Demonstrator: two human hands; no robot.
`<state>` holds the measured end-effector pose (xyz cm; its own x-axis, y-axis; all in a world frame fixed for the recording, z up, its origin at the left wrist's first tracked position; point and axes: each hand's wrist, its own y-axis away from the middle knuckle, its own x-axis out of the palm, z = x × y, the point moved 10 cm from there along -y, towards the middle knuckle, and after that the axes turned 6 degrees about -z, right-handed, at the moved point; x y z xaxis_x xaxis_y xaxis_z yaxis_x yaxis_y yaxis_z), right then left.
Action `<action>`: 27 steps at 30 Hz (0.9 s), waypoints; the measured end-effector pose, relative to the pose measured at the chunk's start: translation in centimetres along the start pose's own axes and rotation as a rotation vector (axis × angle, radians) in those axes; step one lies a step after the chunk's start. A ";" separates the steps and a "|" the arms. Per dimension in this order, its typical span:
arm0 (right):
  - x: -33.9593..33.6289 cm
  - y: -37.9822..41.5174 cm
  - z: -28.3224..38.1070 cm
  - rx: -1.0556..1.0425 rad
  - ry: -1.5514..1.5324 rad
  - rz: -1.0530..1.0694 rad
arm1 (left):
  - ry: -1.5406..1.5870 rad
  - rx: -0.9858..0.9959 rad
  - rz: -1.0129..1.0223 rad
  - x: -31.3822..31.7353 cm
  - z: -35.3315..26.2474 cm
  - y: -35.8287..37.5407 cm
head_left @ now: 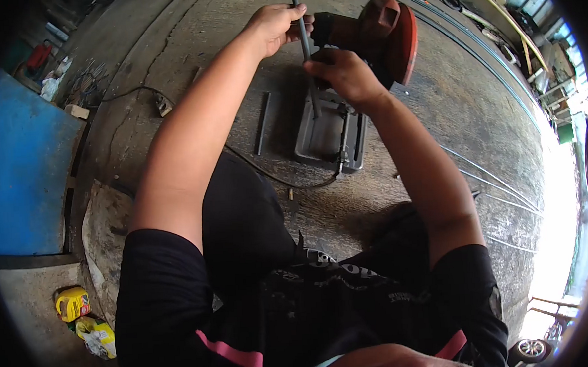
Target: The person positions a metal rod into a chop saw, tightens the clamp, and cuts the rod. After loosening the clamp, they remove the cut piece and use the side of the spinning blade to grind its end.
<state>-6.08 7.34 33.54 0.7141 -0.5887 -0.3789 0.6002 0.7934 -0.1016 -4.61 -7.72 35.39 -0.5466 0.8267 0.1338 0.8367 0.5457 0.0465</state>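
A long grey metal bar (305, 40) stands tilted over the grey base (308, 143) of a cut-off saw, its lower end down inside the base. My left hand (276, 28) is closed round the upper part of the bar. Lower down, my right hand (347, 76) has its thumb and fingers against the same bar; some of its fingers are hidden behind it. The saw's red guard (404, 45) and motor are just beyond my right hand. A short dark metal piece (262, 123) lies on the floor left of the base.
A black cable (267, 176) curves from the base across the floor to the left. Long thin rods (500, 183) lie at the right. A blue panel (24, 164) stands at the left, with a yellow container (73, 303) below it.
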 end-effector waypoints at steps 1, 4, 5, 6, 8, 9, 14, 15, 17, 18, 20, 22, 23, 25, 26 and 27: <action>-0.7 0.9 0.7 -0.005 -0.055 0.035 | 0.051 -0.022 0.142 2.1 -0.1 0.8; -3.0 3.3 0.6 0.051 -0.106 0.075 | 0.110 0.012 0.299 5.9 -1.0 2.8; -3.6 4.4 0.6 0.090 -0.105 0.099 | 0.111 0.009 0.320 6.8 -0.9 3.0; -4.3 5.4 0.2 0.101 -0.105 0.085 | 0.112 0.001 0.336 7.8 -0.6 3.3; -5.3 7.0 -0.2 0.083 -0.124 0.069 | 0.108 0.047 0.307 9.2 -0.7 4.2; -5.6 7.8 -0.8 0.094 -0.128 0.059 | 0.107 0.037 0.318 10.0 -0.4 4.6; -6.9 9.5 -2.2 0.062 -0.019 0.013 | 0.013 0.085 0.305 11.9 -0.2 5.8; -7.1 9.6 -2.2 0.065 -0.023 0.008 | -0.018 0.123 0.287 11.7 0.0 5.4; -7.5 9.5 -2.6 0.103 0.018 -0.011 | 0.022 0.100 0.266 12.0 -0.8 5.7; -7.6 9.6 -2.6 0.102 0.017 -0.008 | 0.062 0.078 0.240 11.8 -1.0 6.0; -7.4 9.8 -2.2 0.092 -0.024 0.012 | 0.088 0.102 0.279 12.3 -0.8 6.4; -7.3 10.0 -1.8 0.093 -0.049 0.020 | 0.128 0.128 0.332 13.1 -1.0 6.7; -7.1 10.1 -1.9 0.113 -0.077 0.028 | 0.128 0.129 0.350 13.4 -1.1 7.1; -7.1 9.9 -2.6 0.087 -0.111 0.051 | 0.118 0.160 0.384 14.0 -1.1 7.5; -6.8 9.9 -2.8 0.081 -0.147 0.075 | 0.083 0.186 0.403 14.2 -1.6 8.0; -6.5 10.1 -2.6 0.092 -0.171 0.099 | 0.048 0.267 0.434 14.6 -1.6 8.4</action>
<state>-5.62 19.55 32.60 0.8175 -0.5322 -0.2202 0.5484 0.8361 0.0153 -5.50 8.66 39.32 -0.1431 0.9811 0.1302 0.9449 0.1746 -0.2769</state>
